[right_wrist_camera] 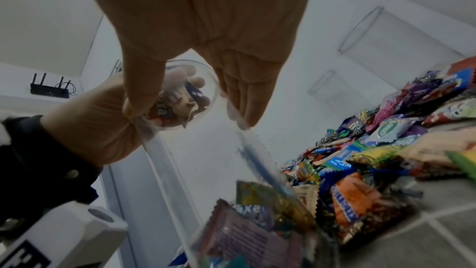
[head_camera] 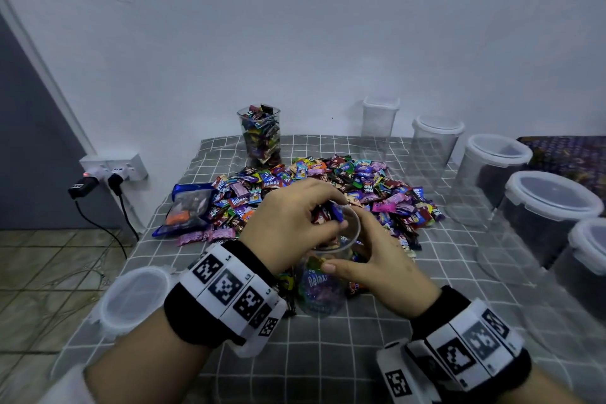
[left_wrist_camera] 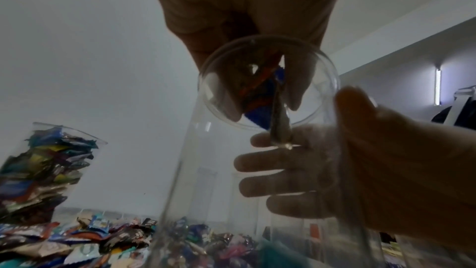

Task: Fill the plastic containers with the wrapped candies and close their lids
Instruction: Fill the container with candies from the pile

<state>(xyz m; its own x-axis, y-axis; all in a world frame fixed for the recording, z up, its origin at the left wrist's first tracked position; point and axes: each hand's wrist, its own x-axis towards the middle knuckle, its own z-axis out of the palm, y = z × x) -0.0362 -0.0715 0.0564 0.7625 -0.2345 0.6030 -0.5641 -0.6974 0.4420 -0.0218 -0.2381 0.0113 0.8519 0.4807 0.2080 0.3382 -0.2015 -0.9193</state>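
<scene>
The filling step is judged to be in hand: a tall, clear, round plastic container [head_camera: 323, 275] stands on the grey checked cloth [head_camera: 328, 354], just in front of the heap of multicoloured wrapped candies [head_camera: 328, 187], and is seen to be filled only in its lower part. The left hand [head_camera: 288, 223] is held over the container's open mouth with its fingers bunched downward round a small clutch of wrapped candies [right_wrist_camera: 177, 109], the fingertips reaching just inside the rim. The right hand [head_camera: 380, 269] is wrapped about the upper wall of the container, thumb on the near side and fingers on the far side, so that the vessel is steadied upright. The next move is judged to call for release of the clutch into the container, followed by further handfuls from the heap, before the translucent round lid [head_camera: 134, 298], lying on the cloth to the left, is fitted. A second clear container, already full of candies [head_camera: 260, 136], stands unlidded behind the heap.
</scene>
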